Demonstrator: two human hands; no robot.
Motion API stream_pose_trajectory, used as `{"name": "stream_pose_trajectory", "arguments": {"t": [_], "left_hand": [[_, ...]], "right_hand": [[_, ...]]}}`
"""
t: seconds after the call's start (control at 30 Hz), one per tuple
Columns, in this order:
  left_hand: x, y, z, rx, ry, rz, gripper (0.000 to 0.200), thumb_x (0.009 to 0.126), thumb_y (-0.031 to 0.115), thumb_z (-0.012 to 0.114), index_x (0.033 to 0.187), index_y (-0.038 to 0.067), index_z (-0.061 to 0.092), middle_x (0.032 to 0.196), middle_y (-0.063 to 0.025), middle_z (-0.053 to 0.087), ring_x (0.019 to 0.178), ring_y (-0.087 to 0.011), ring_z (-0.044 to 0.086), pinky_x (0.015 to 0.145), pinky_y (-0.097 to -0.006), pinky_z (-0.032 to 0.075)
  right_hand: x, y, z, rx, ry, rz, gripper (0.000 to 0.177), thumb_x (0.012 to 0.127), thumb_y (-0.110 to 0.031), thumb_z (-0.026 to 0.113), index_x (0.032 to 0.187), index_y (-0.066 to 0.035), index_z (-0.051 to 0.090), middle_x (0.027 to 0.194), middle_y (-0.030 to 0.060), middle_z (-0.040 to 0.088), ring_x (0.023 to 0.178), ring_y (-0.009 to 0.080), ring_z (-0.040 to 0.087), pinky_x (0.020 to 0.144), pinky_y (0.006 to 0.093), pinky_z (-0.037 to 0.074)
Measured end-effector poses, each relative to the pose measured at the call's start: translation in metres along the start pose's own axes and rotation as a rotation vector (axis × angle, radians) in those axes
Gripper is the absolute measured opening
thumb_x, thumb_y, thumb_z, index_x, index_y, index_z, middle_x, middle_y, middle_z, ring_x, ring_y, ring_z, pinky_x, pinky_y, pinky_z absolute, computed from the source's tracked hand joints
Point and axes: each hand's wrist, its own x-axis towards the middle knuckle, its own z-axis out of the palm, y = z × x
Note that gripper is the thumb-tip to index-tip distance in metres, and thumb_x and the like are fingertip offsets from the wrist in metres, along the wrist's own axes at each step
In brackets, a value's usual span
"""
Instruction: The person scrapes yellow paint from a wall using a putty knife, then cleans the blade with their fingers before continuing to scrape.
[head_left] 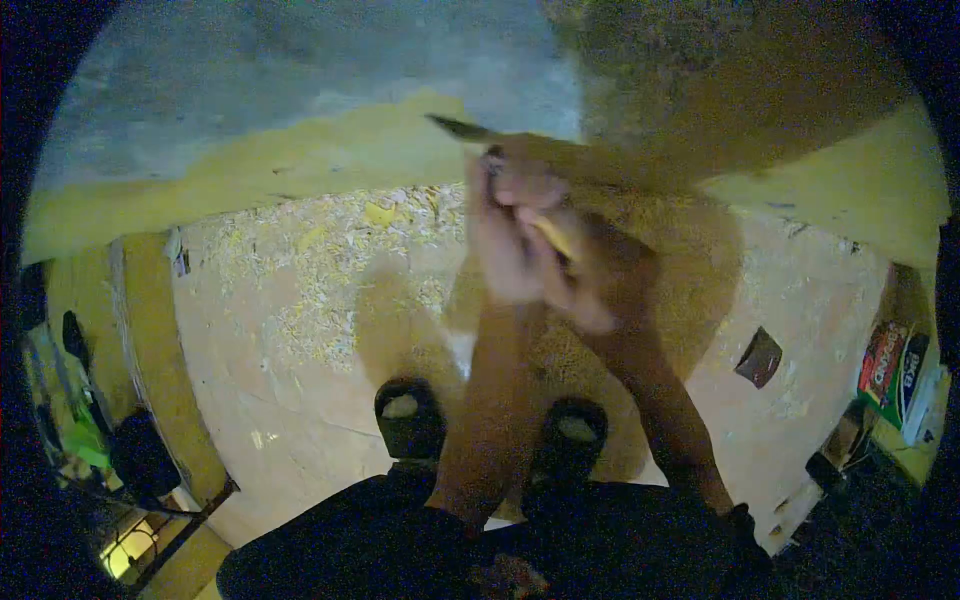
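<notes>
"Grip: closed or slack?"

"Closed. The left hand [508, 265] and right hand [590, 295] are clasped together round a bladed tool [458, 128], though blur hides how each finger lies."

"And where's the tool, exactly?"

"Up in front of the wall [330, 120], its dark blade poking out leftward past the fingers, a bit of yellow showing between the hands. Whether the tip touches the wall, I can't tell."

"What's the wall like?"

"Blue-grey higher up, yellow along the bottom, with a broad shadow to the right."

"And lower down?"

"Pale and yellow flakes [320, 310] litter the floor [270, 390] near the wall. Two dark sandals [412, 428] stand below the hands; a dark scrap [759, 357] lies off right, near a red and green packet [882, 372]."
</notes>
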Motion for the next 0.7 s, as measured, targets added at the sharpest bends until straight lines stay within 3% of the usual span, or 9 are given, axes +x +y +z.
{"name": "stream_pose_trajectory", "arguments": {"t": [0.03, 0.1, 0.17, 0.23, 0.3, 0.37, 0.43, 0.53, 0.7], "left_hand": [[0.006, 0.007, 0.001, -0.164, -0.221, 0.084, 0.028, 0.091, 0.039, 0.043, 0.074, 0.017, 0.047, 0.055, 0.0082, 0.037, 0.043, -0.0030, 0.033, 0.043, -0.0169, 0.034], [-0.013, 0.006, 0.006, -0.088, -0.244, 0.003, 0.027, 0.092, 0.040, 0.041, 0.077, 0.018, 0.047, 0.054, 0.0082, 0.036, 0.044, -0.0034, 0.032, 0.042, -0.0175, 0.031], [-0.029, -0.005, 0.037, 0.525, 0.427, -0.079, 0.029, 0.093, 0.041, 0.035, 0.080, 0.017, 0.046, 0.051, 0.0069, 0.031, 0.042, -0.0062, 0.029, 0.045, -0.0201, 0.032], [-0.024, 0.005, 0.055, 0.468, 0.367, -0.256, 0.029, 0.092, 0.043, 0.036, 0.082, 0.018, 0.044, 0.049, 0.0067, 0.029, 0.039, -0.0053, 0.028, 0.043, -0.0201, 0.031], [-0.014, -0.003, 0.017, 0.080, -0.089, -0.083, 0.031, 0.091, 0.047, 0.038, 0.082, 0.018, 0.043, 0.050, 0.0075, 0.031, 0.039, -0.0039, 0.027, 0.042, -0.0193, 0.030], [-0.018, -0.004, 0.023, 0.036, -0.078, -0.081, 0.031, 0.090, 0.046, 0.039, 0.079, 0.018, 0.043, 0.049, 0.0075, 0.031, 0.039, -0.0034, 0.027, 0.042, -0.0193, 0.030], [-0.025, -0.006, 0.042, 0.426, 0.360, -0.061, 0.031, 0.091, 0.045, 0.038, 0.076, 0.018, 0.042, 0.049, 0.0074, 0.029, 0.039, -0.0037, 0.027, 0.041, -0.0192, 0.029], [-0.015, -0.004, 0.026, 0.157, 0.109, -0.059, 0.033, 0.091, 0.045, 0.038, 0.075, 0.017, 0.042, 0.049, 0.0077, 0.028, 0.039, -0.0036, 0.027, 0.040, -0.0192, 0.028], [-0.012, -0.009, 0.015, 0.043, -0.164, -0.067, 0.035, 0.091, 0.041, 0.042, 0.066, 0.016, 0.040, 0.049, 0.0052, 0.032, 0.041, -0.0066, 0.031, 0.038, -0.0194, 0.030]], "right_hand": [[0.003, 0.000, 0.001, -0.009, -0.050, -0.020, 0.017, 0.073, -0.011, 0.067, 0.089, -0.008, 0.063, 0.081, 0.0115, 0.064, 0.069, 0.0248, 0.063, 0.061, 0.0313, 0.050], [0.006, -0.010, -0.001, 0.113, 0.058, -0.134, 0.015, 0.073, -0.009, 0.067, 0.088, -0.009, 0.063, 0.080, 0.0110, 0.064, 0.067, 0.0249, 0.063, 0.060, 0.0315, 0.050], [0.007, -0.015, 0.004, 0.124, 0.115, -0.158, 0.015, 0.073, -0.009, 0.066, 0.088, -0.009, 0.063, 0.079, 0.0109, 0.064, 0.067, 0.0250, 0.063, 0.059, 0.0317, 0.050], [0.000, -0.010, 0.008, 0.056, 0.153, -0.112, 0.015, 0.073, -0.008, 0.066, 0.088, -0.008, 0.063, 0.079, 0.0110, 0.063, 0.066, 0.0253, 0.063, 0.058, 0.0317, 0.049], [-0.014, -0.002, 0.005, -0.033, 0.186, -0.028, 0.015, 0.073, -0.007, 0.066, 0.088, -0.008, 0.063, 0.078, 0.0112, 0.063, 0.065, 0.0255, 0.062, 0.057, 0.0318, 0.049], [-0.016, -0.001, 0.000, -0.035, 0.142, 0.008, 0.015, 0.073, -0.007, 0.066, 0.088, -0.008, 0.063, 0.078, 0.0114, 0.063, 0.066, 0.0255, 0.063, 0.057, 0.0316, 0.049], [-0.016, -0.002, -0.004, -0.030, 0.112, 0.033, 0.014, 0.073, -0.007, 0.066, 0.087, -0.007, 0.064, 0.078, 0.0116, 0.063, 0.066, 0.0256, 0.063, 0.057, 0.0313, 0.049], [-0.022, 0.003, 0.001, -0.067, 0.240, 0.004, 0.012, 0.073, -0.007, 0.066, 0.085, -0.006, 0.064, 0.079, 0.0119, 0.063, 0.067, 0.0255, 0.063, 0.058, 0.0312, 0.050], [-0.023, 0.012, -0.002, -0.058, 0.114, 0.024, 0.015, 0.074, -0.007, 0.066, 0.088, -0.006, 0.062, 0.081, 0.0128, 0.064, 0.067, 0.0254, 0.063, 0.058, 0.0318, 0.050]]}}
